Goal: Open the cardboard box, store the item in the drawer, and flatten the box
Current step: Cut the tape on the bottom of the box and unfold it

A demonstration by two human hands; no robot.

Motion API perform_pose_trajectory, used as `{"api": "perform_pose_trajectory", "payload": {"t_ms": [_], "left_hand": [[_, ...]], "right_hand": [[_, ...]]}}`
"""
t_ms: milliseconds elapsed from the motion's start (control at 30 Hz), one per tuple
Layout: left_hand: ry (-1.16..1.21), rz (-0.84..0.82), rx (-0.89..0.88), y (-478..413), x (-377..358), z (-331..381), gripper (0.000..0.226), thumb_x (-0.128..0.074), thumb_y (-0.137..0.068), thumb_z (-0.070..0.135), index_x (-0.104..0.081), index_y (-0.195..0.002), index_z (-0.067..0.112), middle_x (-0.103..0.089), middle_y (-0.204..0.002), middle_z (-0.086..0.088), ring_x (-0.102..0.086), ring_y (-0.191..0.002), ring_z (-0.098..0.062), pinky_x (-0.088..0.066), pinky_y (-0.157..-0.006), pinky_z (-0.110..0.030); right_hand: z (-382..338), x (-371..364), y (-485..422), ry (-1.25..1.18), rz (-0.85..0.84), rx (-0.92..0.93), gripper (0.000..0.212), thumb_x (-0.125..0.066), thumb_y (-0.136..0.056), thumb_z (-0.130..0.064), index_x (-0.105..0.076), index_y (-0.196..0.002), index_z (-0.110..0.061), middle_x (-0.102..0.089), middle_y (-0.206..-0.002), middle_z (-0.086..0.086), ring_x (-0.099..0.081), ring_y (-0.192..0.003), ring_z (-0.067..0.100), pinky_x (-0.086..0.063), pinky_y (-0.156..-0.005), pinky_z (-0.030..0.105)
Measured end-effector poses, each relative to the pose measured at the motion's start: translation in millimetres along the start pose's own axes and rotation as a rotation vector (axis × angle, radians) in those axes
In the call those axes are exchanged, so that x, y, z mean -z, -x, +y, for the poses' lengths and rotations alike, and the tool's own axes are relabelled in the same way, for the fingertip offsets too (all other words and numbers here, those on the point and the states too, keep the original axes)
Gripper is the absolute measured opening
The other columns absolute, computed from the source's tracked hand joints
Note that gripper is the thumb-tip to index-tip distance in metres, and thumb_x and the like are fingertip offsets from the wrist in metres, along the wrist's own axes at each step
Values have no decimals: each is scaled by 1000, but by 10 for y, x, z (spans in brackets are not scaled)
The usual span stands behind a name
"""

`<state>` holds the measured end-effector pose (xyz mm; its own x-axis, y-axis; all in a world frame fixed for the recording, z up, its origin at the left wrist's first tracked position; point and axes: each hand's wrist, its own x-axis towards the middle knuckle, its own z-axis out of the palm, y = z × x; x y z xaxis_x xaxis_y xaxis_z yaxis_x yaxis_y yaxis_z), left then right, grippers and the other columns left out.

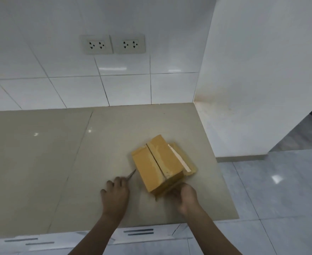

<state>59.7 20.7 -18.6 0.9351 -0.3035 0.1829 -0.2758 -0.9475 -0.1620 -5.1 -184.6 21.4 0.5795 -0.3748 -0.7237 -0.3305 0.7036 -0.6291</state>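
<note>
A brown cardboard box (158,164) lies on the beige countertop (59,153), right of centre, its two top flaps meeting at a taped seam. A side flap with a pale strip sticks out on its right. My left hand (115,195) rests on the counter just left of the box, closed on a thin metal blade (131,174) whose tip points at the box's left face. My right hand (185,196) grips the box's near end. What is inside the box is hidden.
The counter ends at a white wall (252,80) on the right, with grey floor tiles (280,199) beyond. White drawer fronts with dark handles (138,232) run below the counter's front edge. Two double sockets (112,44) sit on the tiled back wall.
</note>
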Motion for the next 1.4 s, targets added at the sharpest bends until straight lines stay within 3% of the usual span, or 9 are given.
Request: {"api": "perform_pose_trajectory", "payload": {"t_ms": [100,200,300,400,500,567,633,933,1400], "left_hand": [[92,-88,29,-144,103,-95,24,-39,-77,3,-62,-70,5,-57,-66,-15,-57,-58,-33,-47,-40,-38],[429,-220,154,-361,171,-274,19,-46,-92,10,-65,-97,7,-66,-89,-17,-64,-84,-38,-51,-64,-42],[1031,-297,463,-504,334,-379,18,-60,-90,22,-71,-87,9,-72,-86,-18,-69,-82,-29,-50,-70,-36],[1337,-189,470,-435,591,-303,13,-62,-89,17,-67,-79,12,-68,-74,-16,-62,-52,-12,-54,-46,-26],[1013,-27,-150,-228,737,-262,14,-52,-93,31,-65,-94,25,-68,-74,5,-62,-62,-9,-52,-53,-23],[523,97,-565,-120,661,-236,24,-43,-91,38,-64,-98,28,-65,-73,9,-61,-63,-11,-48,-48,-25],[301,82,-703,-25,576,-174,15,-53,-88,37,-63,-89,26,-61,-65,6,-58,-56,-14,-42,-38,-25],[237,145,-533,140,676,-118,29,-83,-66,27,-56,-68,18,-56,-50,3,-52,-41,-16,-29,-30,-20],[372,19,-536,58,563,-220,28,-69,-84,25,-43,-75,18,-55,-57,0,-48,-46,-19,-32,-37,-25]], "right_hand": [[7,43,210,302,254,277,15,-47,-91,-12,-50,-106,-13,-56,-105,11,-53,-95,26,-48,-88,42],[-119,107,330,517,313,805,30,-50,-91,-4,-45,-113,-22,-44,-119,-1,-45,-113,18,-44,-94,38],[-293,134,179,894,180,1049,47,-51,-83,-1,-47,-126,-19,-34,-145,2,-31,-133,17,-35,-106,42],[-481,90,-65,1412,-87,1074,61,-54,-77,-22,-42,-136,-29,-20,-157,5,-20,-141,28,-28,-110,49],[-489,82,-260,1665,-283,902,72,-53,-73,-51,-30,-140,-43,-2,-161,2,-9,-146,31,-22,-114,54],[-426,122,-339,1593,-328,898,74,-62,-75,-42,-29,-142,-41,1,-161,1,-11,-146,31,-26,-114,49],[-363,143,-345,1524,-319,933,72,-66,-81,-30,-30,-142,-40,3,-161,-1,-14,-146,30,-33,-111,48],[-280,80,-296,1478,-281,937,75,-68,-84,-15,-29,-144,-38,4,-161,-2,-20,-144,27,-37,-109,43],[-306,95,-321,1469,-298,945,77,-68,-82,-7,-32,-143,-35,3,-161,1,-10,-147,24,-31,-111,40]]}}
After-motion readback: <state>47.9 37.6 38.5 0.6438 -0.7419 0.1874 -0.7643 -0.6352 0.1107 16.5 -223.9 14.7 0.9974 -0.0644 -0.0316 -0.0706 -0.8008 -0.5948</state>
